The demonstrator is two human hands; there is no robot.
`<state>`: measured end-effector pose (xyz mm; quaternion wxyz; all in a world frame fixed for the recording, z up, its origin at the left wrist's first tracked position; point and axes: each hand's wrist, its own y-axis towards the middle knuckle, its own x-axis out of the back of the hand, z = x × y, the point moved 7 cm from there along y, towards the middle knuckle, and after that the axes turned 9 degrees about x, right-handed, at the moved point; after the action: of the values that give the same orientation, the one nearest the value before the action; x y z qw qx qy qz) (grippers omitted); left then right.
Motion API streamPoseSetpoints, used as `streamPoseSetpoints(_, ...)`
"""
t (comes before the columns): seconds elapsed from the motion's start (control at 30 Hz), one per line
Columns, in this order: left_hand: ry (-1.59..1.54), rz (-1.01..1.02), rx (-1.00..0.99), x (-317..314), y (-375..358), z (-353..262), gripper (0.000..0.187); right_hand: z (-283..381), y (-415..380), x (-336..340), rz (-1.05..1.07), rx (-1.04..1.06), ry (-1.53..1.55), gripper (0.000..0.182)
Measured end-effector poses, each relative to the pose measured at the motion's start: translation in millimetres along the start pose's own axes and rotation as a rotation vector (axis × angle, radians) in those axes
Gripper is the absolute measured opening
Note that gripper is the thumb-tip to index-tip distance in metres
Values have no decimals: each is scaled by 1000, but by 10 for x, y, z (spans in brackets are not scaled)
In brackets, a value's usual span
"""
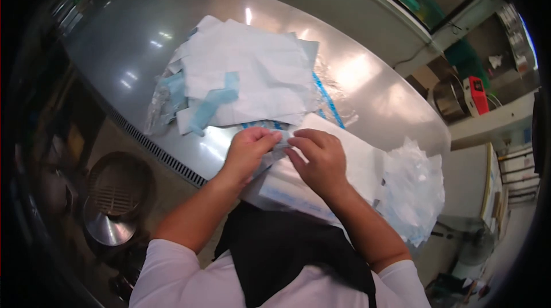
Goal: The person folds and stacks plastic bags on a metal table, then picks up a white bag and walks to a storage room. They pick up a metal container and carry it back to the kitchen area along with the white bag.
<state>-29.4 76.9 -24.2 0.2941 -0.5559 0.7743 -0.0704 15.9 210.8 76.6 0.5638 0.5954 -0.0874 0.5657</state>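
My left hand (248,152) and my right hand (322,160) are close together near the table's front edge, both closed in a pinch. Between their fingertips is a small piece of pale, translucent plastic film (282,141); its full shape is hidden by the fingers. Beneath and beside my right hand lies a white sheet or flat bag (360,156), with faint blue print on a part nearer my body. Just beyond my hands is a loose stack of white sheets (247,50), with a pale blue strip (213,107) on top.
Crumpled clear plastic (160,104) lies at the stack's left. A pile of translucent plastic bags (412,190) sits at right. The shiny metal table (132,27) has a slotted edge at left. A metal pan (109,225) is below it, and a red device (475,96) is far right.
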Motion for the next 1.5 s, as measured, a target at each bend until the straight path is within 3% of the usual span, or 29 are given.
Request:
streamPoseSetpoints(0.2, -47, -33, 49, 11, 33, 78, 14, -10, 7, -11, 23, 5, 20, 18)
streamPoseSetpoints(0.3, 36, -24, 22, 20, 58, 91, 13, -108, -4, -47, 41, -94, 125, 14)
streamPoseSetpoints(0.53, -121, -90, 102, 86, 217, 123, 17, 92, 11, 15, 44, 36, 60, 8)
streamPoseSetpoints(0.63, -203, -194, 47, 321, 356, -29, 17, -42, -202, 39, -57, -430, 631, 9)
streamPoseSetpoints(0.67, -185, -189, 25, 428, 419, -107, 17, -83, -270, 88, -57, -438, 626, 9)
streamPoseSetpoints(0.73, -255, -182, -1, 540, 564, -264, 15, -274, -789, -159, -275, -1323, 1633, 11)
streamPoseSetpoints(0.77, -177, -241, -56, 632, 576, -413, 17, -303, -889, -118, -300, -1442, 1684, 15)
streamPoseSetpoints(0.83, -104, -288, -107, 847, 645, -522, 18, -431, -1162, -183, -335, -1514, 1719, 13)
streamPoseSetpoints(0.9, 599, -287, -285, 917, 726, -640, 27, -528, -1529, -409, -374, -1645, 1834, 13)
streamPoseSetpoints(0.93, 598, -274, -282, 907, 691, -666, 27, -489, -1527, -416, -394, -1646, 1793, 18)
streamPoseSetpoints(1.0, 1197, -403, -306, 838, 512, -769, 34, -456, -1646, -561, -430, -1684, 1856, 26)
streamPoseSetpoints(1.07, 1227, -396, -257, 763, 378, -846, 33, -421, -1673, -622, -442, -1692, 1836, 28)
streamPoseSetpoints(1.17, 1320, -540, -257, 699, 182, -924, 30, -409, -1732, -702, -452, -1711, 1790, 34)
streamPoseSetpoints(1.23, 1143, -465, -683, 348, -95, -935, 26, -388, -1791, -730, -457, -1739, 1756, 39)
streamPoseSetpoints(1.3, 1128, -59, -686, -252, -252, -475, 28, -372, -1803, -737, -440, -1727, 1741, 42)
streamPoseSetpoints(1.37, 1410, 270, -691, -742, -302, 188, 55, -375, -1798, -752, -431, -1704, 1766, 44)
streamPoseSetpoints(1.43, 1631, 322, -629, -922, -191, 635, 73, -381, -1787, -745, -429, -1675, 1793, 45)
streamPoseSetpoints(1.5, 1667, 330, -607, -903, -139, 790, 76, -381, -1757, -671, -325, -1594, 1798, 49)
